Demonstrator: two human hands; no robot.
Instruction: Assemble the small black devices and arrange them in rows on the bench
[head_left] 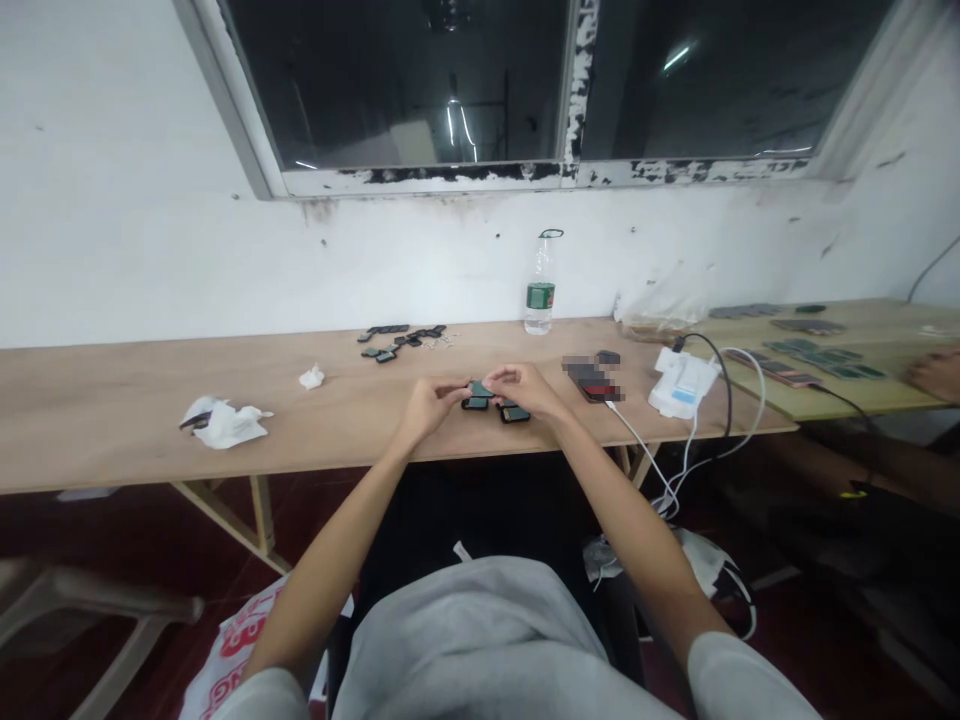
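Over the front part of the table, my left hand [433, 408] and my right hand [523, 388] are close together with their fingertips pinched. Between them is a small flat rectangular piece [480, 389] with a grey-green face; its exact kind is too small to tell. Just beneath the fingers lies a similar black-edged piece [474, 404]. Another black-edged piece [514, 412] rests by my right hand, partly covered by it. Farther back on the left is a loose group of similar dark pieces [386, 354], with tiny pale bits beside them.
A water bottle [539, 300] stands by the wall. Right of my hands lie a phone [589, 382] and a white power strip [681, 385] with cables hanging over the edge. Crumpled tissue [229, 424] lies left. Another person's hand [934, 377] is at the adjoining table [780, 400].
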